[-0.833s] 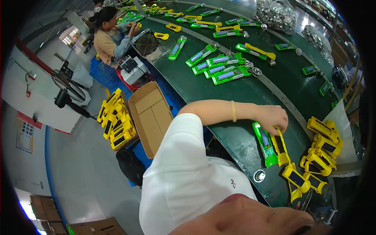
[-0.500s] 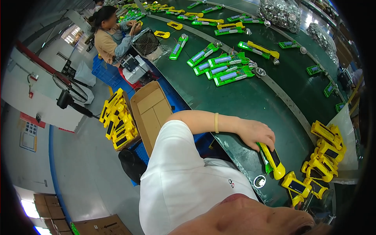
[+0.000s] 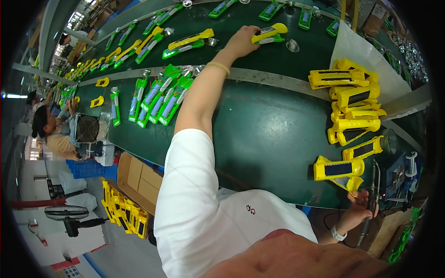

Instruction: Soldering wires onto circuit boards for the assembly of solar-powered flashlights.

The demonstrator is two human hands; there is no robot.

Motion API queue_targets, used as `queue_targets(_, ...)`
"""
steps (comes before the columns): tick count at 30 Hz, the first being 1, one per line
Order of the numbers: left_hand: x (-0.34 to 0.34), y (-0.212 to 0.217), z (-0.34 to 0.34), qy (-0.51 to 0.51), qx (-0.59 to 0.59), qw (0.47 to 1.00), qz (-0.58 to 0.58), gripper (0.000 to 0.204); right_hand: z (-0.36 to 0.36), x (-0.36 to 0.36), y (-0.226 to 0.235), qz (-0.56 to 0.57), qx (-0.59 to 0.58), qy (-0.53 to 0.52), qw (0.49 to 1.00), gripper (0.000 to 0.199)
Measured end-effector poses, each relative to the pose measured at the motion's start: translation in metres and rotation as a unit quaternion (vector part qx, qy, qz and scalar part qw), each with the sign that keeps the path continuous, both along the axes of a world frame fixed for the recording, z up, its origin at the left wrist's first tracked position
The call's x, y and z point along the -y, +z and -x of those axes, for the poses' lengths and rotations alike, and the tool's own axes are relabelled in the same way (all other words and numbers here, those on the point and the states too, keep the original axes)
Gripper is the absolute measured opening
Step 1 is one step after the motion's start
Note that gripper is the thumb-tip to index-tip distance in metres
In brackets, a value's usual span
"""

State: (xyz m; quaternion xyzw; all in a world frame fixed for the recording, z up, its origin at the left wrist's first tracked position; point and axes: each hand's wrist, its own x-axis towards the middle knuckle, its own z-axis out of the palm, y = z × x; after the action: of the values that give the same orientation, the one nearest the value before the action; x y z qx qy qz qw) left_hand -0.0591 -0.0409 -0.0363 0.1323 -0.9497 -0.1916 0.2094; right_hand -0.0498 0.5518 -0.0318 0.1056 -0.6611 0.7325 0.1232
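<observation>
My left hand [image 3: 241, 42] reaches across the bench to the far belt, its fingers closed on one end of a yellow-and-green torch housing [image 3: 271, 32]. A round silver reflector [image 3: 292, 45] lies beside the housing's other end. Low at the right, my right hand [image 3: 358, 214], with a white band at the wrist, is closed around a dark, pen-shaped soldering iron [image 3: 371, 204] that points upward. Its fingertips are close to a yellow housing cover [image 3: 354, 183]; whether they touch it I cannot tell. Another yellow cover with a dark panel [image 3: 338, 169] lies just above.
Yellow covers [image 3: 357, 97] are heaped at the right, by a white sheet [image 3: 352, 46]. Green housings with blue cells [image 3: 160, 99] lie left of my arm; more line the belt [image 3: 301, 34]. A co-worker [image 3: 58, 134] sits at the far left, near a cardboard box [image 3: 139, 178].
My left hand has moved from the bench's near edge out to the far belt with the torch housing. The view has turned, and my right hand with the soldering iron now shows clearly.
</observation>
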Motion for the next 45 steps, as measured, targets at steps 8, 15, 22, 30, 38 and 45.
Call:
queue_targets(8,0.044,0.046,0.032,-0.032,0.128,0.968,-0.214,0.081,0.019,0.011,0.047,0.074,0.098,0.145,0.982,0.072)
queue_targets(15,0.064,0.009,0.152,0.170,0.163,0.972,0.004,0.085,0.004,0.145,0.005,0.100,-0.014,0.167,0.981,0.056)
queue_targets(22,0.062,0.011,0.192,0.243,0.144,0.959,-0.017,0.053,0.009,0.141,-0.006,0.093,-0.004,0.164,0.982,0.056)
queue_targets(30,-0.032,0.089,-0.015,-0.119,-0.010,0.992,-0.038,0.059,-0.011,0.147,-0.012,0.006,0.098,0.382,0.919,0.050)
queue_targets(38,-0.199,0.032,-0.215,-0.300,0.065,0.950,-0.059,0.054,-0.024,0.162,-0.016,0.042,0.064,0.409,0.909,0.045)
queue_targets(45,-0.214,-0.009,-0.217,-0.240,-0.031,0.969,-0.038,0.053,-0.030,0.173,-0.015,-0.065,-0.027,0.417,0.906,0.043)
